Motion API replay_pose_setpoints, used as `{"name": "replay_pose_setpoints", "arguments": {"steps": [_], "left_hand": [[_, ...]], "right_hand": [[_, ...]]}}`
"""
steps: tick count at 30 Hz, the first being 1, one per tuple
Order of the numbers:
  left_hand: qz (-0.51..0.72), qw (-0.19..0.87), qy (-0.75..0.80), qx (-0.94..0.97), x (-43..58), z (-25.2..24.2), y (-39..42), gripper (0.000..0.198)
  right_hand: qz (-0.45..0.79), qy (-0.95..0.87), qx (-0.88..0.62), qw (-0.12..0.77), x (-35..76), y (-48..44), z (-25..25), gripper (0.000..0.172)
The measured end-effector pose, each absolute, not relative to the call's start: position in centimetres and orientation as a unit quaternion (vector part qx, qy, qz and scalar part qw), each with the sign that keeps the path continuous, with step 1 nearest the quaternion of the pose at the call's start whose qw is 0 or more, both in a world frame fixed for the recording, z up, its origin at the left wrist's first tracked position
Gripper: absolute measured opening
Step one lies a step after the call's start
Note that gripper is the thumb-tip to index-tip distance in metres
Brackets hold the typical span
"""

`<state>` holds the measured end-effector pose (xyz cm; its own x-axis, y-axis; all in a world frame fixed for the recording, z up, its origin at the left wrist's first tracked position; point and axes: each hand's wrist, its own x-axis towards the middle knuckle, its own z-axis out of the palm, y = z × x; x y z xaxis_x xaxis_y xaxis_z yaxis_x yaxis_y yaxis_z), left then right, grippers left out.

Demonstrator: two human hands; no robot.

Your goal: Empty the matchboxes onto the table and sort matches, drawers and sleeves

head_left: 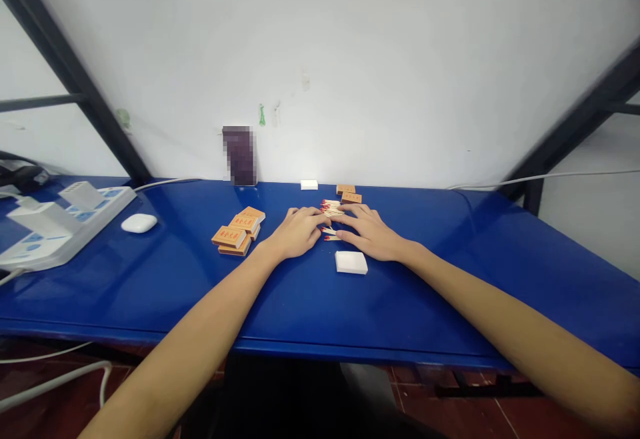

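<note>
Red-tipped matches [331, 208] lie in a loose pile on the blue desk, with a few more between my thumbs. From the left, my left hand [299, 231] rests at the match heads, its fingers bent a little and its thumb apart from them. On the other side my right hand [371, 231] has its fingers spread, the fingertips touching the stick ends. Both hands are open around the matches, and the fingers hide part of the pile. A white matchbox tray [351, 262] sits just in front of my right hand.
Orange matchboxes [239, 229] are stacked to the left; two more matchboxes [351, 197] stand behind my right hand. A small white box [309, 185] is by the wall, near a pixelated dark panel [241, 155]. A white earbud case [139, 223] and power strip [65, 229] lie left.
</note>
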<state>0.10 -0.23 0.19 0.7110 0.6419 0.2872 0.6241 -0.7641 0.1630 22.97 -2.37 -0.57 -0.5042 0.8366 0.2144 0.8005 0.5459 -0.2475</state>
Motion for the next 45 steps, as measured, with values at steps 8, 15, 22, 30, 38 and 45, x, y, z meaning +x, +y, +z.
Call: {"name": "replay_pose_setpoints", "arguments": {"steps": [8,15,22,30,38,45], "left_hand": [[0.176,0.007,0.324,0.929,0.2,0.3,-0.2,0.031],[0.168,0.014,0.332,0.928,0.2,0.5,-0.3,0.032],[0.177,0.05,0.329,0.926,0.4,0.5,-0.5,0.034],[0.196,0.072,0.299,0.931,0.4,0.6,-1.0,0.041],[0.21,0.079,0.294,0.929,0.5,0.4,-1.1,0.033],[0.218,0.072,0.294,0.928,0.5,0.0,-0.8,0.026]], "right_hand": [[0.042,-0.867,-0.456,0.198,23.1,-2.2,-0.7,0.039],[0.044,-0.854,-0.467,0.224,22.9,-2.3,-0.7,0.036],[0.063,-0.858,-0.437,0.264,23.1,-2.3,-0.5,0.024],[0.065,-0.862,-0.431,0.258,23.1,-2.3,-0.7,0.013],[0.056,-0.869,-0.425,0.248,23.2,-2.1,-0.9,0.008],[0.059,-0.874,-0.415,0.248,23.1,-2.3,-0.7,0.013]]}}
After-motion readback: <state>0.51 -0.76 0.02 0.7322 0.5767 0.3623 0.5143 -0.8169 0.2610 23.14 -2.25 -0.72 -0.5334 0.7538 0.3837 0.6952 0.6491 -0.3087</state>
